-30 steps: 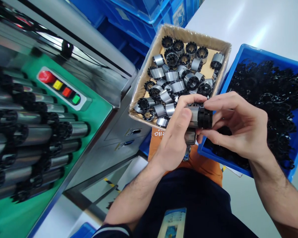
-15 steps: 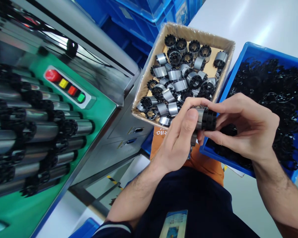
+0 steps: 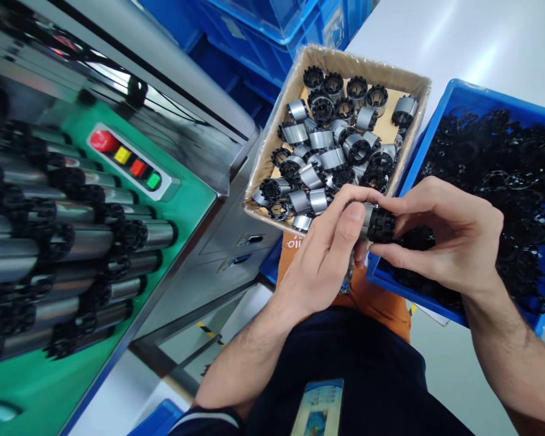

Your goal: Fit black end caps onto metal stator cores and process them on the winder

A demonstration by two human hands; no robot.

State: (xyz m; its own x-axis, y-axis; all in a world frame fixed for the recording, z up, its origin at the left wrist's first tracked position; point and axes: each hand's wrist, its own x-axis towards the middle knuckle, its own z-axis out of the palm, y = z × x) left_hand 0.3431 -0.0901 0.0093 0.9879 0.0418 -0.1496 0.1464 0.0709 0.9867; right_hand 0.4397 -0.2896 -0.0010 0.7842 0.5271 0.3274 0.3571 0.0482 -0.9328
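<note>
My left hand is wrapped round a short silvery motor core, thumb on top. On the core's right end sits a black toothed plastic end cap, gripped between the thumb and fingers of my right hand. The cap and core touch; I cannot tell how deep the cap is seated. Just beyond my left hand, a cardboard box holds several similar silvery cores with black toothed ends. Under and beside my right hand, a blue bin is heaped with loose black plastic parts.
At left, a green machine table carries several rows of longer silvery cylinders with black ends. A button panel sits on it. Blue crates are stacked at the back, beside a white table.
The hands stay together on the same core, and my right hand has shifted slightly left and down. The whole view has drifted a little.
</note>
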